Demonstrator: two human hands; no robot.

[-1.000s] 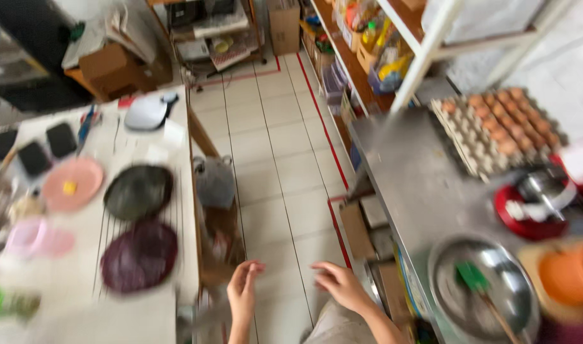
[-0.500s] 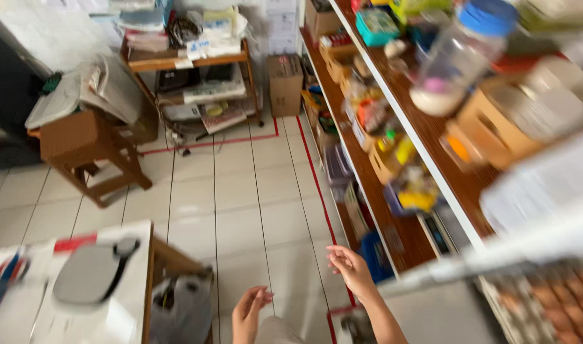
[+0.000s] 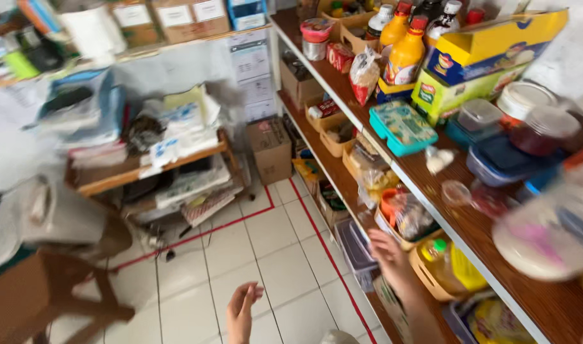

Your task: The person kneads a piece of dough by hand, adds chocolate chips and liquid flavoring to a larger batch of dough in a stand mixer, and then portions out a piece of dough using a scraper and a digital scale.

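Right hand (image 3: 388, 255): open, empty, reaching toward the lower wooden shelf (image 3: 342, 185), just beside a yellow plastic oil bottle with green cap (image 3: 445, 264) in a basket.
Left hand (image 3: 241, 312): open, empty, over white tiled floor (image 3: 272, 255).
Step in hand: reaching in, nothing gripped.
Next move calls for: closing the gap, clearing the clear plastic bag of packets (image 3: 409, 216) at far side.
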